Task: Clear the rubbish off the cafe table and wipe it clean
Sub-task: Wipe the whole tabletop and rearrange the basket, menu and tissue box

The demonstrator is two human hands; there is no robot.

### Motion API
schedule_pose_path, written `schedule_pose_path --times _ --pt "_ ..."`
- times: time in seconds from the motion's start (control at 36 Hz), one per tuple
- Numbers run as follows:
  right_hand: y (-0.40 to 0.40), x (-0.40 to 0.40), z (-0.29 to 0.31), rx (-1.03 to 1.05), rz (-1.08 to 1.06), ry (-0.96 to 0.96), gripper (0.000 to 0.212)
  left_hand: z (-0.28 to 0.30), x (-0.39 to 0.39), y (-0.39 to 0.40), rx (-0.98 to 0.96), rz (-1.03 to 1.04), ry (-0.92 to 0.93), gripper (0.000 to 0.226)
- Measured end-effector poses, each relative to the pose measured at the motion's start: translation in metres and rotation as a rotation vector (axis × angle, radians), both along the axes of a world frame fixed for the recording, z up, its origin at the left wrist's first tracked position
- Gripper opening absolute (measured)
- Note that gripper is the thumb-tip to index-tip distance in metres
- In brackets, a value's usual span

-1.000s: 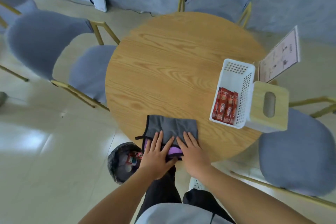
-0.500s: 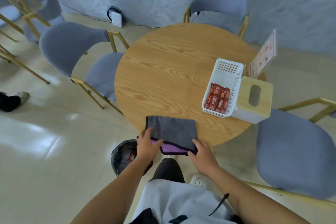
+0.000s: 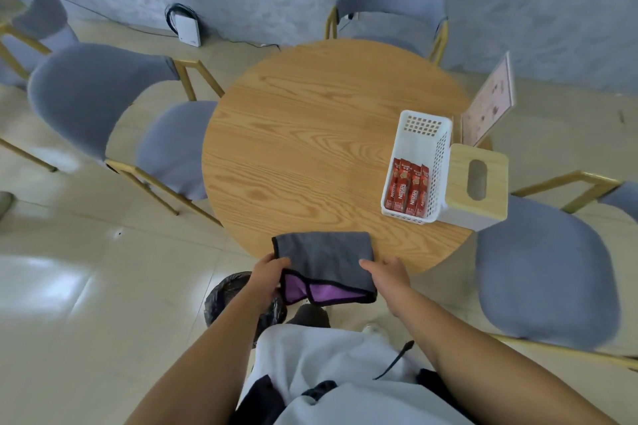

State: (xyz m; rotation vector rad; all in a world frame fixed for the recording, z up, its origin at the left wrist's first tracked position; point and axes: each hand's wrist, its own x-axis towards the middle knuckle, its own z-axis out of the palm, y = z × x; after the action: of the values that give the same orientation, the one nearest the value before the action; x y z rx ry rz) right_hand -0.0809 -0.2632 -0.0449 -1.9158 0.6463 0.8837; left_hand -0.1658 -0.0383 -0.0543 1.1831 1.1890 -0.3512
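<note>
A folded grey microfibre cloth [image 3: 324, 257] with black edging lies at the near edge of the round wooden table [image 3: 310, 134], directly in front of the person. Its long axis runs left to right, roughly along the table's near rim; the far half rests flat on the wood while the near half hangs out past the edge, where the folded layers part and show a purple underside. The left hand [image 3: 267, 278] is closed on the cloth's left end, thumb on top of the grey face and fingers curled beneath. The right hand [image 3: 392, 274] sits at the cloth's right end with thumb stretched toward the fabric and fingers loosely curled; from this angle it seems to touch the edge, but whether it actually grips the cloth cannot be told.

On the right side of the table stands a white perforated plastic basket [image 3: 424, 134], its long axis pointing away from the person, holding red instant-coffee sachets [image 3: 407, 188] at its near end. Touching the basket's right wall is a white tissue box with a wooden lid [image 3: 476, 183], and behind that a menu card [image 3: 490, 103] stands upright in a holder. The rest of the tabletop shows bare wood grain.

Below the table's near edge, beside the person's left forearm, a bin lined with a black bag [image 3: 224, 293] stands on the tiled floor. Grey upholstered chairs [image 3: 93, 97] with gold legs ring the table
</note>
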Motion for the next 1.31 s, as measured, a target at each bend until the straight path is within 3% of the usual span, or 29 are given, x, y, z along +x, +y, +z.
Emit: schedule_pose_path --times 0.11,0.22,0.31,0.36,0.5,0.72,1.08,1.25,1.31 --pt "0.012 0.015 -0.006 -0.005 -0.023 0.116 0.075 0.004 0.006 0.01 -0.155 -0.116 0.009 0.047" --pt "0.024 0.024 0.004 0.029 -0.039 0.217 0.042 0.001 0.015 0.021 -0.187 -0.205 0.013 0.041" --pt "0.035 0.032 0.001 0.064 -0.036 0.261 0.048 -0.001 0.029 0.038 -0.173 -0.252 -0.01 0.043" --pt "0.037 0.037 -0.008 0.08 -0.026 0.248 0.053 0.0 0.04 0.046 -0.143 -0.228 -0.029 0.033" --pt "0.052 0.05 0.014 0.125 -0.006 0.132 0.023 -0.003 0.064 0.068 -0.113 -0.173 -0.064 0.024" --pt "0.046 0.04 0.014 -0.004 -0.002 0.091 0.033 -0.009 0.08 0.065 0.012 -0.335 -0.052 0.015" --pt "0.002 0.03 0.019 -0.23 -0.267 -0.02 0.032 0.007 0.097 0.006 -0.037 -0.584 -0.131 0.026" --pt "-0.017 0.033 0.016 -0.263 -0.343 -0.113 0.02 0.005 0.097 -0.005 0.275 -0.692 -0.095 0.035" --pt "-0.021 0.039 0.016 -0.278 -0.422 -0.193 0.027 0.008 0.101 -0.009 0.444 -0.729 -0.066 0.043"
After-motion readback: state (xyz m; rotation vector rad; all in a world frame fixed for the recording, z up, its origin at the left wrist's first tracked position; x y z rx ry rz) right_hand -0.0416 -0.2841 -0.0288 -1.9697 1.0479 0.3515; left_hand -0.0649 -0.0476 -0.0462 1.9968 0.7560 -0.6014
